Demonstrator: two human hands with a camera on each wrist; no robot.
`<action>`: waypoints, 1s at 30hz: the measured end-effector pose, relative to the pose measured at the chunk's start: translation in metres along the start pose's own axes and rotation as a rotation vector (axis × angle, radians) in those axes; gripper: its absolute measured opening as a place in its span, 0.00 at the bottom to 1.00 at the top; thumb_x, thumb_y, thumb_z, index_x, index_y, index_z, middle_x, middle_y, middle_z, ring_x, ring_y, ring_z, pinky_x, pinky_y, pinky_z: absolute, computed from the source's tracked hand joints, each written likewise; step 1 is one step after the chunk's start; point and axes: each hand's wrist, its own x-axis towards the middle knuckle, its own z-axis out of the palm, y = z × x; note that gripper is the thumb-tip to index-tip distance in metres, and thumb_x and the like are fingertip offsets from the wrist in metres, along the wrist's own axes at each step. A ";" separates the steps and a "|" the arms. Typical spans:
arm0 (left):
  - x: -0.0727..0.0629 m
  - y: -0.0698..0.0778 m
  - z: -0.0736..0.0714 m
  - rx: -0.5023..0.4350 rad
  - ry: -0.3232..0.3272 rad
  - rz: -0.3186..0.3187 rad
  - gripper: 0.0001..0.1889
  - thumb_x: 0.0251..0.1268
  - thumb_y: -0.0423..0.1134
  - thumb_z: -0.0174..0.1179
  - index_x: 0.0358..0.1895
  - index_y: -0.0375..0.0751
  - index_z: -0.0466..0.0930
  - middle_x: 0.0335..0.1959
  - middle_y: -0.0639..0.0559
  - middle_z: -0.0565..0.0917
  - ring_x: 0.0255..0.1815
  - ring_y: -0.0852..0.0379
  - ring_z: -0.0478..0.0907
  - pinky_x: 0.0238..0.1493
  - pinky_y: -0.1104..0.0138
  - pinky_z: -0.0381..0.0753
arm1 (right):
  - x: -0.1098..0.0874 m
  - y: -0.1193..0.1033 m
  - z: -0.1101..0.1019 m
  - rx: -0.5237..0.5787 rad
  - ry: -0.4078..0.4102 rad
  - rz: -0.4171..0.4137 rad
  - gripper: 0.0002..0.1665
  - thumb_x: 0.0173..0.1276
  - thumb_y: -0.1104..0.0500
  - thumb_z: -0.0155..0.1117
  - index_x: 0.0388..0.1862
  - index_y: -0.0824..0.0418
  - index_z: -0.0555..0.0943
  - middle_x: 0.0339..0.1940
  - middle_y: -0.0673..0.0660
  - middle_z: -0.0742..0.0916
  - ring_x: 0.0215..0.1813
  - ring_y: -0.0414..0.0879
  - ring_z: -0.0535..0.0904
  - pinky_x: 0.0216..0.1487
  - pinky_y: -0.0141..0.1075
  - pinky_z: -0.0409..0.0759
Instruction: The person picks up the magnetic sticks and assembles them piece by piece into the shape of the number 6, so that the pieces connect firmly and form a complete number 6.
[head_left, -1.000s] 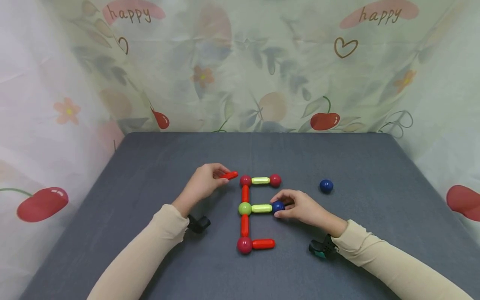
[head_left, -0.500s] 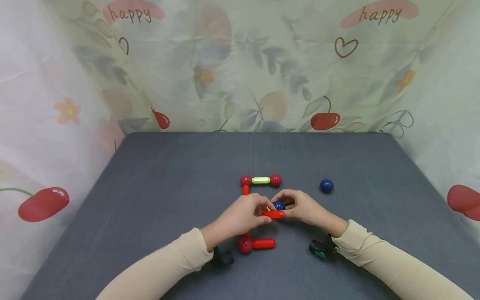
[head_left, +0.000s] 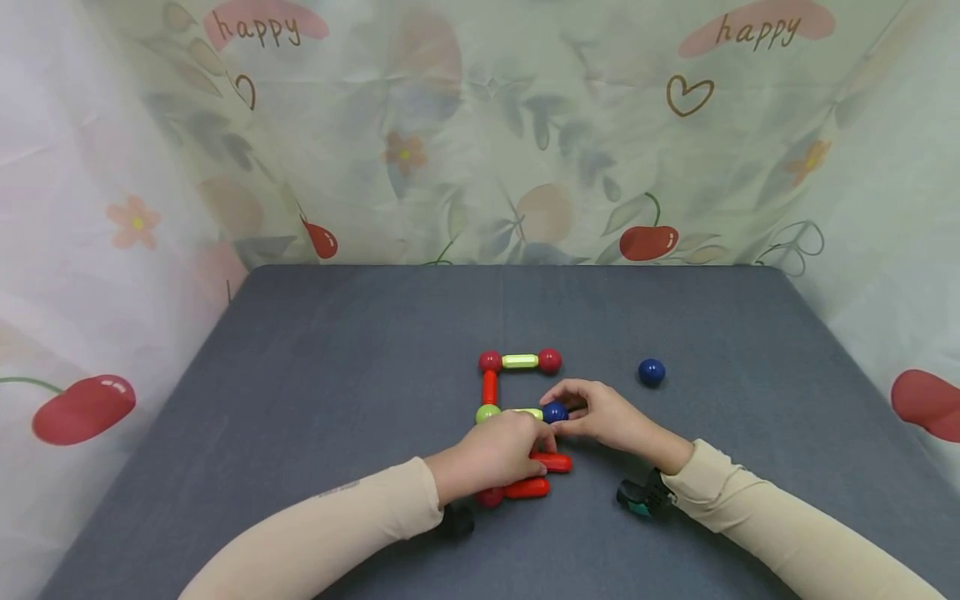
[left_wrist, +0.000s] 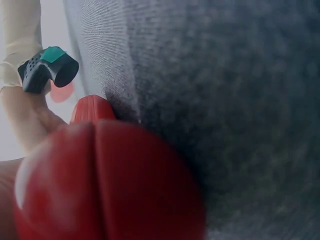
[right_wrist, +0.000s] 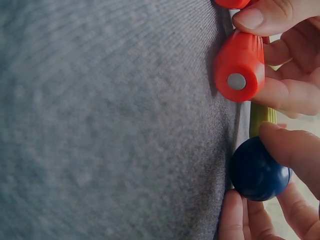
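Observation:
My left hand (head_left: 498, 450) pinches a loose red magnetic stick (head_left: 555, 462) between thumb and fingers; its grey magnet end faces the camera in the right wrist view. Just behind it lies the middle row: a lime ball (head_left: 487, 414), a yellow-green stick (head_left: 534, 412) and a blue ball (head_left: 555, 412), which my right hand (head_left: 603, 414) grips. In front is the bottom row, with a crimson ball (left_wrist: 110, 185) partly hidden by the left hand and another red stick (head_left: 527, 487). The lower upright stick is hidden under the left hand.
At the back of the figure, a yellow-green stick (head_left: 521, 361) joins two crimson balls, and a red stick (head_left: 490, 387) runs down to the lime ball. A loose blue ball (head_left: 651, 372) sits to the right on the grey table (head_left: 360, 325). Patterned cloth (head_left: 480, 167) hangs behind.
My left hand has carried the red stick from the figure's upper left, over the middle row, to between the middle and bottom rows. The right hand has stayed on the blue ball.

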 end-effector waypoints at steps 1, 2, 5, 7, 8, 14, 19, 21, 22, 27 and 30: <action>0.000 0.000 0.000 0.002 0.001 0.005 0.08 0.57 0.41 0.70 0.40 0.51 0.85 0.23 0.59 0.74 0.26 0.63 0.69 0.25 0.75 0.69 | 0.000 0.000 0.000 0.002 0.000 -0.001 0.17 0.61 0.62 0.71 0.49 0.60 0.81 0.46 0.57 0.84 0.46 0.47 0.80 0.45 0.36 0.81; 0.000 0.000 0.000 0.006 0.001 0.007 0.08 0.57 0.41 0.70 0.40 0.51 0.85 0.22 0.59 0.74 0.26 0.63 0.69 0.25 0.75 0.69 | 0.000 0.000 0.000 0.004 0.000 0.000 0.17 0.61 0.62 0.71 0.49 0.60 0.81 0.46 0.56 0.84 0.47 0.47 0.80 0.45 0.35 0.81; 0.001 0.001 -0.001 0.013 -0.001 0.009 0.08 0.57 0.40 0.70 0.39 0.51 0.84 0.21 0.59 0.74 0.25 0.63 0.69 0.24 0.75 0.69 | 0.000 0.001 0.000 0.007 0.002 -0.002 0.17 0.60 0.62 0.71 0.49 0.60 0.81 0.46 0.57 0.84 0.47 0.47 0.80 0.44 0.35 0.81; 0.001 0.001 -0.001 0.013 -0.005 0.007 0.08 0.57 0.40 0.70 0.39 0.51 0.84 0.21 0.59 0.74 0.26 0.63 0.69 0.24 0.75 0.69 | 0.000 0.001 0.000 0.005 0.003 -0.002 0.17 0.60 0.62 0.71 0.49 0.59 0.81 0.46 0.57 0.84 0.47 0.47 0.80 0.45 0.35 0.81; 0.001 0.001 -0.001 0.011 -0.007 0.005 0.08 0.57 0.40 0.70 0.39 0.51 0.84 0.22 0.59 0.74 0.26 0.63 0.69 0.24 0.75 0.69 | 0.000 0.001 0.000 0.003 0.004 -0.003 0.17 0.60 0.62 0.71 0.49 0.59 0.81 0.46 0.57 0.84 0.47 0.47 0.80 0.45 0.36 0.81; 0.001 0.002 -0.002 0.014 -0.019 -0.005 0.08 0.57 0.41 0.70 0.40 0.51 0.84 0.23 0.58 0.74 0.26 0.62 0.69 0.24 0.75 0.69 | 0.001 0.002 0.000 -0.017 0.009 -0.003 0.17 0.61 0.63 0.71 0.49 0.59 0.81 0.47 0.56 0.84 0.47 0.47 0.80 0.48 0.39 0.81; 0.002 0.002 -0.002 0.016 -0.027 -0.015 0.09 0.57 0.40 0.70 0.41 0.51 0.84 0.23 0.57 0.74 0.27 0.62 0.69 0.24 0.74 0.69 | 0.000 0.001 0.000 -0.022 0.012 0.003 0.16 0.60 0.64 0.71 0.48 0.58 0.81 0.47 0.56 0.84 0.47 0.47 0.80 0.48 0.40 0.81; 0.001 0.002 -0.002 0.010 -0.029 -0.016 0.09 0.57 0.40 0.70 0.41 0.51 0.84 0.24 0.57 0.74 0.27 0.62 0.69 0.24 0.74 0.69 | 0.000 0.000 0.000 -0.022 0.012 0.002 0.16 0.60 0.64 0.71 0.48 0.58 0.81 0.47 0.56 0.84 0.47 0.47 0.79 0.48 0.39 0.81; 0.001 0.002 -0.003 0.006 -0.028 -0.017 0.09 0.57 0.40 0.70 0.41 0.51 0.84 0.24 0.58 0.74 0.27 0.62 0.69 0.25 0.74 0.69 | 0.000 0.000 0.000 -0.022 0.012 -0.001 0.16 0.60 0.64 0.71 0.48 0.58 0.82 0.47 0.56 0.84 0.47 0.47 0.79 0.48 0.39 0.80; -0.005 0.002 -0.014 -0.052 0.009 -0.025 0.09 0.57 0.41 0.70 0.42 0.51 0.85 0.26 0.60 0.75 0.27 0.64 0.71 0.27 0.75 0.72 | -0.001 -0.001 0.000 -0.029 0.015 -0.012 0.17 0.60 0.63 0.71 0.49 0.58 0.81 0.47 0.56 0.84 0.47 0.47 0.79 0.47 0.37 0.80; -0.008 -0.002 -0.025 -0.140 0.082 -0.049 0.10 0.58 0.40 0.70 0.44 0.49 0.85 0.30 0.58 0.78 0.29 0.64 0.74 0.30 0.74 0.75 | -0.001 -0.001 0.000 -0.020 0.010 0.003 0.18 0.60 0.60 0.72 0.49 0.58 0.81 0.46 0.56 0.84 0.46 0.47 0.79 0.47 0.37 0.81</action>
